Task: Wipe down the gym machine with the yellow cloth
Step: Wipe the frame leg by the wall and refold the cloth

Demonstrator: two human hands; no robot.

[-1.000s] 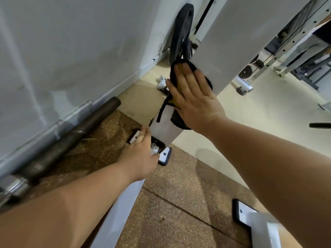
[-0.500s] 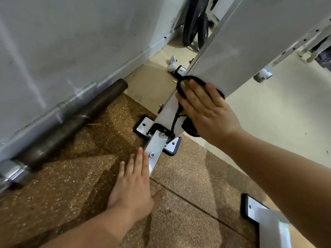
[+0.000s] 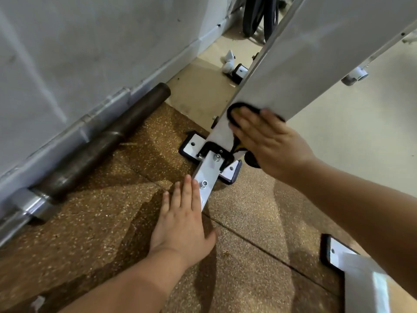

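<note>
A white upright post of the gym machine point(image 3: 293, 71) slants from the top right down to a bolted foot bracket point(image 3: 211, 152) on the speckled rubber floor. My right hand point(image 3: 268, 141) lies flat with straight fingers on the lower part of the post, pressing the cloth point(image 3: 238, 150) against it. The cloth shows as a dark edge around my fingers with a little yellow below them; most of it is hidden under the hand. My left hand point(image 3: 182, 220) rests flat on the floor, fingers straight, touching the white floor rail point(image 3: 206, 179).
A dark barbell point(image 3: 90, 152) lies along the grey wall at the left. Black weight plates point(image 3: 261, 16) lean at the top. Another white frame foot point(image 3: 352, 265) sits at the lower right. Pale floor spreads to the right.
My right hand has slid the cloth down the post toward the foot bracket. My left hand let go of the bracket and came back to lie flat on the floor beside the rail.
</note>
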